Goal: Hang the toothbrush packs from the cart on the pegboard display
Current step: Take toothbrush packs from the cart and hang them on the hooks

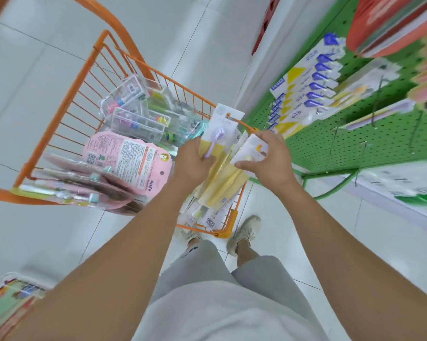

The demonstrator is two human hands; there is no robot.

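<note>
An orange wire cart [67, 114] stands in front of me, full of toothbrush packs. Over its right end, my left hand [192, 161] holds a white and yellow pack with a purple toothbrush [219, 134]. My right hand [269, 158] grips another white pack with a yellow brush [251, 148] from the same fanned bundle. More yellow packs [222, 185] hang below both hands. The green pegboard [355, 134] rises on the right, with blue and yellow packs [306, 92] hanging on its hooks.
Pink packs [123, 161] and clear plastic toothbrush cases [133, 114] fill the cart's left and middle. Bare metal hooks [377, 104] stick out of the pegboard. Red boxes [389, 23] sit at the top right. My feet [246, 230] stand on the white tiled floor behind the cart.
</note>
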